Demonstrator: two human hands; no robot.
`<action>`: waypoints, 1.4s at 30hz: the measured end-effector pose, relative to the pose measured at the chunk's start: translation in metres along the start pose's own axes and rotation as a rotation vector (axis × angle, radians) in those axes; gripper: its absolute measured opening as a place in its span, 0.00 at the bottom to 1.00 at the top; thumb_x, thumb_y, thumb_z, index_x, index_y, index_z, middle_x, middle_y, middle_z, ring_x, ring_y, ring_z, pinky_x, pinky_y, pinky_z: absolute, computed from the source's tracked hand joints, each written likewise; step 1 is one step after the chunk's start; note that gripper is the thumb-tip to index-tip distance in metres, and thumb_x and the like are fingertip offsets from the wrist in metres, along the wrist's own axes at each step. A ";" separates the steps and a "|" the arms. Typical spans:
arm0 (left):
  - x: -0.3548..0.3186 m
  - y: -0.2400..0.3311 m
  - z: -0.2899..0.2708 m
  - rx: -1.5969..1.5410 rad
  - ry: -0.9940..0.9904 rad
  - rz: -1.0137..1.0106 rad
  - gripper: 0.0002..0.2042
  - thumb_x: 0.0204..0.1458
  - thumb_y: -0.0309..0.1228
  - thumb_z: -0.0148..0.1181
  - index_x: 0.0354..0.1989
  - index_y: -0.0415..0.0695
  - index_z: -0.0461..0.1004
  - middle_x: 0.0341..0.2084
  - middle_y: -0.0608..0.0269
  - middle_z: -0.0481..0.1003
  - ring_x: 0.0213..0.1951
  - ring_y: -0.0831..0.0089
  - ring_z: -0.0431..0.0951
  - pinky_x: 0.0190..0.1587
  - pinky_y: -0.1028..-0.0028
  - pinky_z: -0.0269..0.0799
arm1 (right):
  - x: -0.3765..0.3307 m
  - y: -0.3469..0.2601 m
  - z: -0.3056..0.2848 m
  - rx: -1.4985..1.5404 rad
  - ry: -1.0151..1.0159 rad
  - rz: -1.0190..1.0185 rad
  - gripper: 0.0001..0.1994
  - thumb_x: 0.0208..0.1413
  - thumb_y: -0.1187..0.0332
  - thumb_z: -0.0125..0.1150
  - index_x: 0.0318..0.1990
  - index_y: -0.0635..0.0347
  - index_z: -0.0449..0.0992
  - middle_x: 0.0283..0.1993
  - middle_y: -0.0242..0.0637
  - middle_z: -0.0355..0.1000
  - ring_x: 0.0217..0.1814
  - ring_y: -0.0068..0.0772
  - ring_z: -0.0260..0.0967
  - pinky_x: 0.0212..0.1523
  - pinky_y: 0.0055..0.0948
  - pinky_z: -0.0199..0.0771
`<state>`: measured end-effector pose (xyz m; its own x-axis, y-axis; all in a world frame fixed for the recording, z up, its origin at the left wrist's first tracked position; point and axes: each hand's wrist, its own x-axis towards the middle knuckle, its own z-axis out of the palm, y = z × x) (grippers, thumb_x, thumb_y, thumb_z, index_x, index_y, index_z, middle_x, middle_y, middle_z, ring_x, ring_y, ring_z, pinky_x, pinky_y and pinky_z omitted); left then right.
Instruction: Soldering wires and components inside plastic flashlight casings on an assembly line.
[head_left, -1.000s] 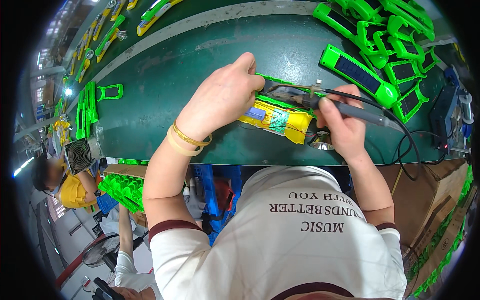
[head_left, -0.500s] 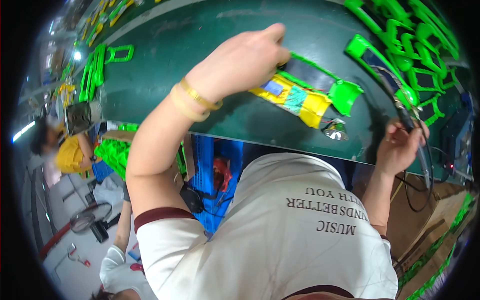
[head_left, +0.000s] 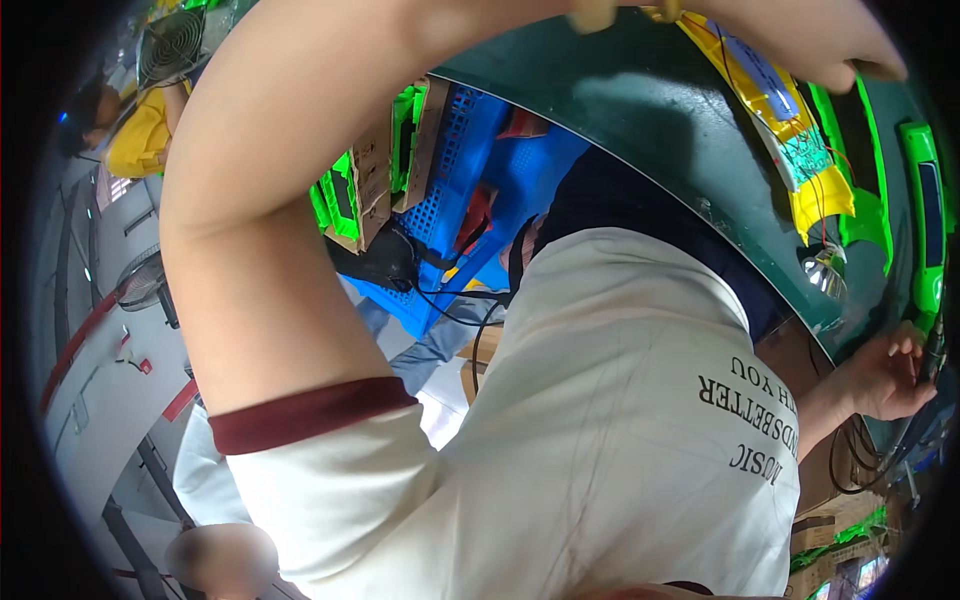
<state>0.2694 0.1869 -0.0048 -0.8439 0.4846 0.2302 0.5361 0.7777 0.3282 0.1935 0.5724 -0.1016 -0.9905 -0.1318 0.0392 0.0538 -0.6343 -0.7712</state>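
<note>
The left hand (head_left: 805, 38) reaches over the far right of the table (head_left: 650, 115), its fingers bent above a green frame (head_left: 868, 220); I cannot tell whether it grasps anything. Just left of that frame lies the yellow casing (head_left: 822, 208), with a blue cylinder (head_left: 768, 88) and a teal circuit board (head_left: 806, 150). A silver reflector (head_left: 826, 270) sits at its near end. The right hand (head_left: 885, 375) curls at the near right beside a dark cable (head_left: 850, 470), its grip unclear.

Blue perforated plastic crate (head_left: 455, 150) sits below near edge of dark green tabletop (head_left: 650, 115); pale grey floor (head_left: 152, 398) shows beyond.
</note>
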 end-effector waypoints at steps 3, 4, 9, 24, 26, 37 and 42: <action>-0.025 0.003 0.008 -0.271 -0.100 -0.029 0.12 0.36 0.24 0.53 0.32 0.35 0.67 0.20 0.50 0.69 0.29 0.58 0.71 0.36 0.67 0.67 | -0.001 0.000 0.001 -0.051 -0.013 -0.027 0.19 0.44 0.56 0.52 0.30 0.70 0.68 0.25 0.40 0.58 0.27 0.32 0.51 0.27 0.25 0.51; -0.034 0.001 0.013 -0.259 -0.053 0.020 0.14 0.35 0.23 0.54 0.34 0.35 0.65 0.22 0.50 0.68 0.31 0.58 0.70 0.38 0.68 0.66 | 0.000 -0.002 0.003 -0.042 -0.039 0.007 0.20 0.44 0.56 0.52 0.29 0.70 0.68 0.25 0.40 0.58 0.27 0.32 0.51 0.27 0.25 0.51; -0.033 0.011 0.041 -0.027 0.188 0.207 0.05 0.41 0.27 0.53 0.28 0.46 0.67 0.30 0.64 0.66 0.32 0.67 0.71 0.30 0.71 0.68 | -0.007 -0.010 0.015 -0.097 -0.014 -0.045 0.20 0.48 0.55 0.50 0.29 0.70 0.69 0.25 0.41 0.61 0.27 0.32 0.53 0.28 0.24 0.53; 0.077 -0.210 -0.019 0.096 0.359 -0.369 0.18 0.35 0.26 0.57 0.38 0.40 0.62 0.34 0.50 0.64 0.40 0.58 0.66 0.45 0.70 0.61 | -0.032 0.024 0.075 -0.385 0.052 -0.283 0.12 0.54 0.60 0.48 0.39 0.56 0.58 0.31 0.32 0.65 0.24 0.23 0.62 0.24 0.20 0.62; 0.080 -0.265 -0.010 0.137 0.336 -0.277 0.19 0.36 0.31 0.63 0.37 0.41 0.64 0.35 0.59 0.66 0.41 0.65 0.67 0.44 0.74 0.62 | -0.033 0.027 0.073 -0.410 0.179 -0.308 0.18 0.52 0.56 0.52 0.38 0.62 0.58 0.30 0.38 0.62 0.21 0.27 0.63 0.21 0.21 0.64; 0.201 -0.338 -0.021 0.236 0.196 -0.752 0.33 0.39 0.51 0.58 0.46 0.34 0.64 0.42 0.46 0.70 0.45 0.58 0.71 0.48 0.69 0.65 | -0.032 0.021 0.079 -0.426 0.276 -0.288 0.25 0.44 0.50 0.60 0.37 0.57 0.55 0.31 0.38 0.58 0.24 0.32 0.65 0.19 0.24 0.68; 0.253 -0.342 0.015 0.437 0.004 -0.941 0.24 0.43 0.45 0.58 0.44 0.40 0.69 0.43 0.49 0.70 0.46 0.56 0.69 0.49 0.67 0.64 | -0.038 0.019 0.076 -0.389 0.276 -0.210 0.24 0.43 0.51 0.61 0.37 0.53 0.54 0.33 0.35 0.57 0.33 0.32 0.62 0.21 0.26 0.70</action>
<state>-0.1278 0.0498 -0.0721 -0.9172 -0.3945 0.0564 -0.3942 0.9189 0.0165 0.2417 0.5075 -0.0696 -0.9741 0.2071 0.0902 -0.1489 -0.2883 -0.9459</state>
